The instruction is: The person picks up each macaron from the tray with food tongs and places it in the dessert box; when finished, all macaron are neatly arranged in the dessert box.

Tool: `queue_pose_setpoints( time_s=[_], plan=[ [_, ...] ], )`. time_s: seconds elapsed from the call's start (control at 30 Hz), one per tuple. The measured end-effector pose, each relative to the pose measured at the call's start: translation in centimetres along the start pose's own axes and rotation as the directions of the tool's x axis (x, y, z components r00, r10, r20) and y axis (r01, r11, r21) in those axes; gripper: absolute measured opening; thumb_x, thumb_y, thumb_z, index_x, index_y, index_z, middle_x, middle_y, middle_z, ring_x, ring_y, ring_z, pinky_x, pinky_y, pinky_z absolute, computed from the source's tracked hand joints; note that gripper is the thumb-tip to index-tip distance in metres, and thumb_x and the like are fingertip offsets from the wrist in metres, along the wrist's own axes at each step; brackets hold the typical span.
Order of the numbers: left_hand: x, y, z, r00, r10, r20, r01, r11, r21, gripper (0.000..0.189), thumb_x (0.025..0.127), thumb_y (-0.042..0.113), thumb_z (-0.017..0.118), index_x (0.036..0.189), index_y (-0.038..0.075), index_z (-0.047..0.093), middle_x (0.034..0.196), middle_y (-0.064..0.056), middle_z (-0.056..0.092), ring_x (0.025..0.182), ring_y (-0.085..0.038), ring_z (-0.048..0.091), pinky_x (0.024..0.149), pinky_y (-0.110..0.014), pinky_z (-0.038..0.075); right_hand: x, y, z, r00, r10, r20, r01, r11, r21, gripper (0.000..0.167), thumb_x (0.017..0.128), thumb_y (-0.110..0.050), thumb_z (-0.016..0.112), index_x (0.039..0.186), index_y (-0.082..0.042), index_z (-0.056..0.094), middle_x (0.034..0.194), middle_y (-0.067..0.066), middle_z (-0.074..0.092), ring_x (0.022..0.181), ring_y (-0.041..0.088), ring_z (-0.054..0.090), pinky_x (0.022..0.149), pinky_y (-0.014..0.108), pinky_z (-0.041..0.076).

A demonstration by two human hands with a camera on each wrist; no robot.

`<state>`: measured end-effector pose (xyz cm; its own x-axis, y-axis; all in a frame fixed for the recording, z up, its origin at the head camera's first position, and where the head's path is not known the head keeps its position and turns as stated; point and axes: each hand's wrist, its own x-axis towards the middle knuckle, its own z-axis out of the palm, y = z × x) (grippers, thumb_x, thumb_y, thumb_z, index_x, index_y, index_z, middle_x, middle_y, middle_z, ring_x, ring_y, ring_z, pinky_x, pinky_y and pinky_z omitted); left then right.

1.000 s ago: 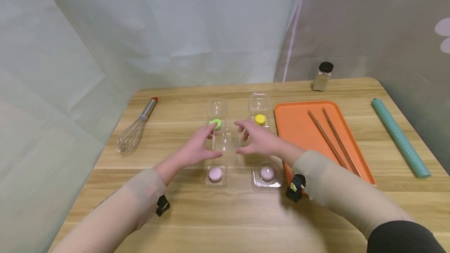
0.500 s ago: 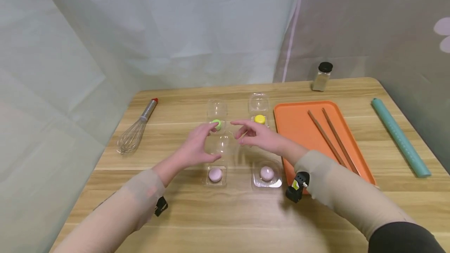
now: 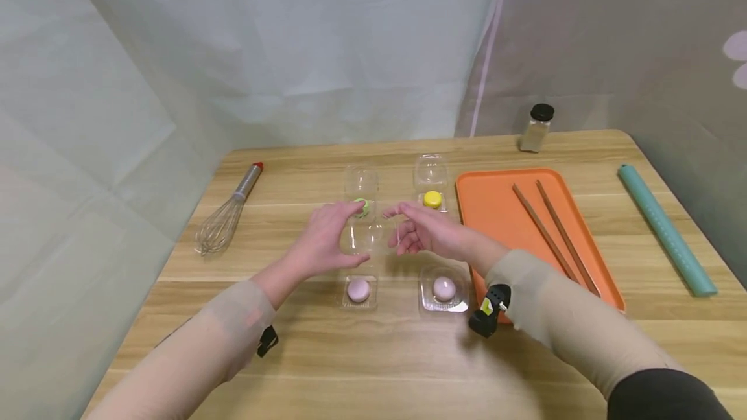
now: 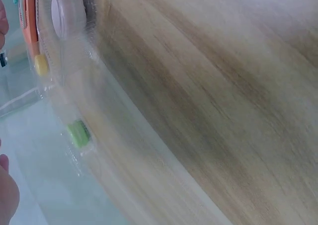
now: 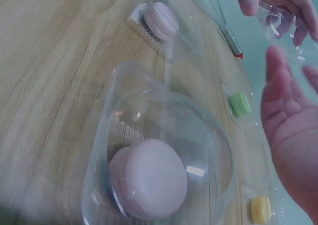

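My left hand (image 3: 315, 245) holds a clear plastic box (image 3: 373, 235) between thumb and fingers, above the middle of the table. Beside the box's right edge is my right hand (image 3: 430, 232), its fingers loosely bent and apart from the plastic in the right wrist view. Macarons in clear boxes surround the hands: a green one (image 5: 240, 105) behind the left fingers, a yellow one (image 3: 432, 199) behind the right hand. Nearer lie a pink macaron (image 3: 358, 290) on the left and another pink macaron (image 5: 154, 179) on the right, under clear plastic.
An orange tray (image 3: 484, 206) with two brown sticks (image 3: 545, 232) lies to the right, partly under the right forearm. Farther right is a teal rolling pin (image 3: 665, 229). A black-lidded jar (image 3: 535, 129) stands at the back; a whisk (image 3: 227, 212) lies at left.
The right hand's fingers have moved and bent differently beside the box, which has tilted a little. The left hand has stayed nearly in place, its fingers covering slightly more of the green macaron.
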<state>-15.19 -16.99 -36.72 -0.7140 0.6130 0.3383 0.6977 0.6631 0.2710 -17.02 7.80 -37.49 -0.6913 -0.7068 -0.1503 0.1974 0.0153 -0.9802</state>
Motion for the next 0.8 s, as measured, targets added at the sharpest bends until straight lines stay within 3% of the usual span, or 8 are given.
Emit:
queue_pose_setpoints(
  time_s=[0.2,0.4,0.53,0.8],
  plan=[
    [-0.02,-0.24,0.19,0.989,0.128,-0.073,-0.123,0.990,0.065,0.093,0.059,0.034,0.086,0.134,0.003,0.039,0.124,-0.013,0.055,0.112,-0.031,0.050,0.093,-0.049,0.039,0.26,0.09,0.34,0.996,0.074,0.038,-0.077,0.994,0.074,0.058,0.099,-0.052,0.026,0.136,-0.009,0.035,0.093,0.019,0.061,0.068,0.022,0.061,0.061,0.027,0.047],
    [0.10,-0.36,0.31,0.974,0.195,-0.112,-0.180,0.975,0.133,0.093,0.058,0.034,0.087,0.133,0.004,0.040,0.122,-0.014,0.055,0.109,-0.031,0.051,0.090,-0.048,0.041,0.33,-0.16,0.41,0.987,0.131,0.094,-0.141,0.984,0.111,0.065,0.097,-0.057,0.024,0.137,-0.006,0.028,0.090,0.017,0.062,0.062,0.021,0.060,0.054,0.025,0.045],
    [0.21,-0.26,0.31,0.975,0.200,-0.099,-0.186,0.973,0.133,0.094,0.059,0.034,0.086,0.135,0.005,0.038,0.124,-0.014,0.054,0.112,-0.030,0.050,0.094,-0.048,0.039,0.30,-0.38,0.46,0.981,0.156,0.115,-0.168,0.981,0.100,0.073,0.094,-0.062,0.022,0.137,-0.002,0.024,0.088,0.017,0.063,0.057,0.019,0.058,0.050,0.024,0.041],
    [-0.02,-0.50,0.42,0.976,0.190,-0.103,-0.179,0.978,0.106,0.095,0.059,0.033,0.087,0.134,0.004,0.038,0.125,-0.014,0.053,0.111,-0.030,0.049,0.091,-0.046,0.040,0.76,-0.22,0.89,0.968,0.212,0.136,-0.229,0.966,0.124,0.065,0.093,-0.062,0.025,0.130,-0.009,0.030,0.084,0.018,0.063,0.055,0.019,0.057,0.049,0.024,0.045]
  ],
)
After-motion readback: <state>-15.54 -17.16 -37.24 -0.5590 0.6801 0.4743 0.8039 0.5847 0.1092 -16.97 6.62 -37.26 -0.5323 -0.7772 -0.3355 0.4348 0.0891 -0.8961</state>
